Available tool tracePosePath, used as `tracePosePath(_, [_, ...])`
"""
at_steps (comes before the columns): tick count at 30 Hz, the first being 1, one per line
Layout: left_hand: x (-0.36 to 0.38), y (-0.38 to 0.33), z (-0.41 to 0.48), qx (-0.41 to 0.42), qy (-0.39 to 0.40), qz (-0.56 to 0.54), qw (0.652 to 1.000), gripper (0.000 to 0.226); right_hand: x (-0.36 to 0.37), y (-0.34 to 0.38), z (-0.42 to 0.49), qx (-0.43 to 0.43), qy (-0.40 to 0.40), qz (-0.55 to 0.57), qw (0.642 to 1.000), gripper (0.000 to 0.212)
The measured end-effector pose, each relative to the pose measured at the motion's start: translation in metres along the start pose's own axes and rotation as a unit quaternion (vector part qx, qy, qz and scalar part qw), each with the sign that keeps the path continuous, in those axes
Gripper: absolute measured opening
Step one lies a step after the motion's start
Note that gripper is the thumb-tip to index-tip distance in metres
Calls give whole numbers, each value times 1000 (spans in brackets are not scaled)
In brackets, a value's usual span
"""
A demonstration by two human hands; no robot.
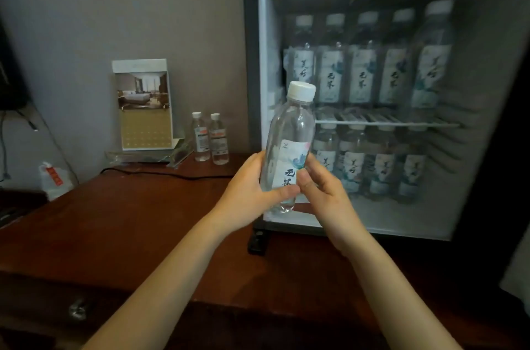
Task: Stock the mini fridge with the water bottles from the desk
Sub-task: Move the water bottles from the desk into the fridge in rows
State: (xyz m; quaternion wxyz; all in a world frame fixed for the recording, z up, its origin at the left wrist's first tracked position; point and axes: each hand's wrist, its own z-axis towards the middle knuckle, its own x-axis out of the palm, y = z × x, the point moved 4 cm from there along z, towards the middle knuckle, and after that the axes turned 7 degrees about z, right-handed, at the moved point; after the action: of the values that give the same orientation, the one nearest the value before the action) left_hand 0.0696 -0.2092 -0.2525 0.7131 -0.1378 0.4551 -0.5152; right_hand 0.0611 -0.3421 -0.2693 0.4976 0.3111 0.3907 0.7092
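Observation:
A clear water bottle (pixel 289 132) with a white cap and a pale painted label stands upright in the air in front of the open mini fridge (pixel 252 63). My left hand (pixel 246 192) wraps its lower part from the left. My right hand (pixel 324 195) grips it from the right, thumb on the label. Inside the fridge, several matching bottles (pixel 361 71) line the upper wire shelf (pixel 387 121), and several more (pixel 381 172) stand on the floor below. Two smaller bottles (pixel 210 139) with red-and-white labels stand on the desk by the wall.
The wooden desk (pixel 129 220) carries a framed room photo stand (pixel 143 104), clear acrylic holders (pixel 149 156) and a black cable (pixel 172 173). A white plastic bag (pixel 53 179) lies at the left edge. The fridge's front foot (pixel 256 240) rests on the desk.

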Motion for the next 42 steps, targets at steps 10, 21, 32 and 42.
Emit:
tracePosePath(10, [55,-60,65,53,-52,-72,995,72,-71,67,17,-86,-141,-65,984,36])
tracePosePath(21, [79,-78,148,57,-96,-35,993,71,-110,101,66,-106,-214,-89,967,46])
tracePosePath(32, [104,-71,172,85,-83,-2,993,52,-144,93,79,-80,-248,-169,951,49])
tracePosePath(42, [104,-62,180,58,-33,17,998,58,-153,78,74,-60,-287,-253,922,47])
